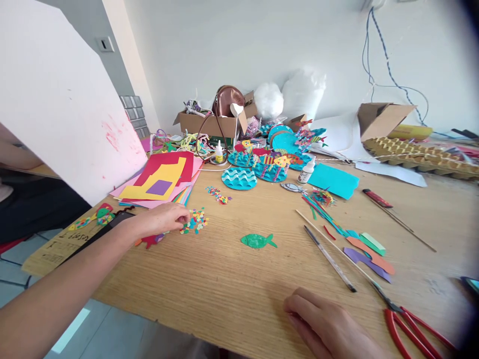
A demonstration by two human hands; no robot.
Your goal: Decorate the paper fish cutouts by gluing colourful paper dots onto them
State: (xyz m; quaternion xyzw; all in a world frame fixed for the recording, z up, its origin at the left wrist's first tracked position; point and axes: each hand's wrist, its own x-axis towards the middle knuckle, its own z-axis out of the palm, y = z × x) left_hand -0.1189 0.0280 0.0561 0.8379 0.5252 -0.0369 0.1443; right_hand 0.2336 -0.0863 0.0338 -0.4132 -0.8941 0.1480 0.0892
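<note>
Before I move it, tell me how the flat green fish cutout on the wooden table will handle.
The flat green fish cutout, apparently paper, is probably light, since it looks thin. It may bend most easily where it narrows before the tail. Lying flat on the wooden table, it would likely slide rather than roll.

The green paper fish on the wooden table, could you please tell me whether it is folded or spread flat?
Spread flat: the green paper fish shows its whole outline, head to forked tail.
</note>
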